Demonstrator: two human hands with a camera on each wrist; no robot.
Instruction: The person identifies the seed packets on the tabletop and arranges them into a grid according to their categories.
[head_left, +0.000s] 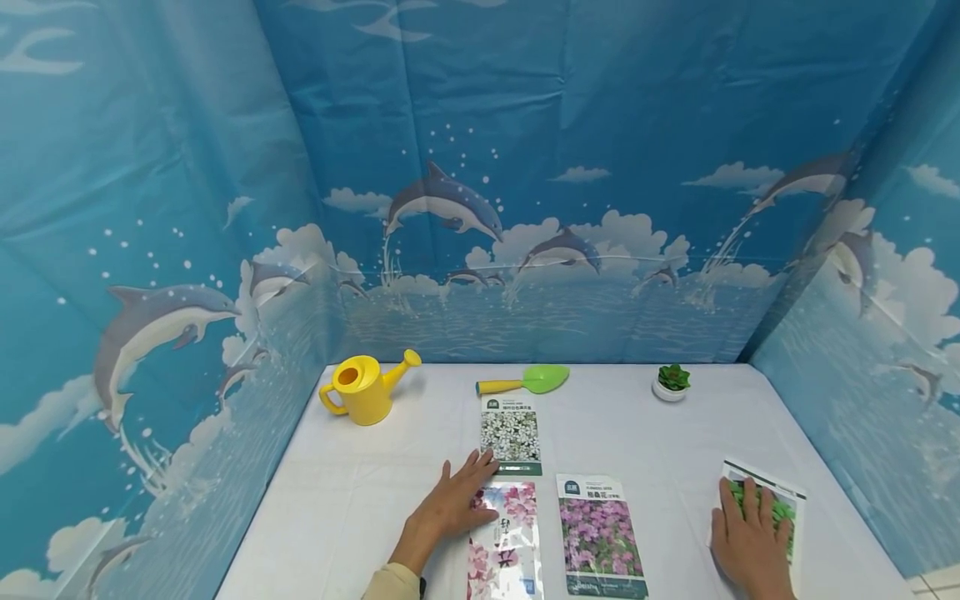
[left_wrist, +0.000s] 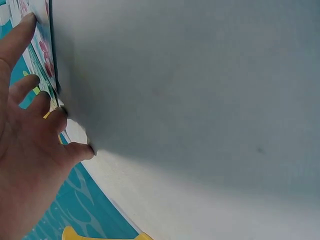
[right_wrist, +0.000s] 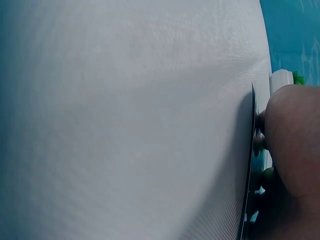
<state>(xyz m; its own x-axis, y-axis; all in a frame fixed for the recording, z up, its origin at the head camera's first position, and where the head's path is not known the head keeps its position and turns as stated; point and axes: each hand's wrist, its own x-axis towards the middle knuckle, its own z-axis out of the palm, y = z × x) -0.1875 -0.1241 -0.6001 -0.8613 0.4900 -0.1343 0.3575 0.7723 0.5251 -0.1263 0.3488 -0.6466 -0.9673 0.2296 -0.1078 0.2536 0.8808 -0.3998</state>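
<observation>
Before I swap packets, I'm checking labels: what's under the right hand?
A packet picturing green leaves; its top edge and right side show. The right hand hides much of its middle and left, so any print there cannot be seen.

The seed packets [head_left: 602, 537] look glossy, the watering can [head_left: 365, 398] smooth plastic.

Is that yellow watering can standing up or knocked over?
Upright: the watering can sits on its base, its round opening facing up.
</observation>
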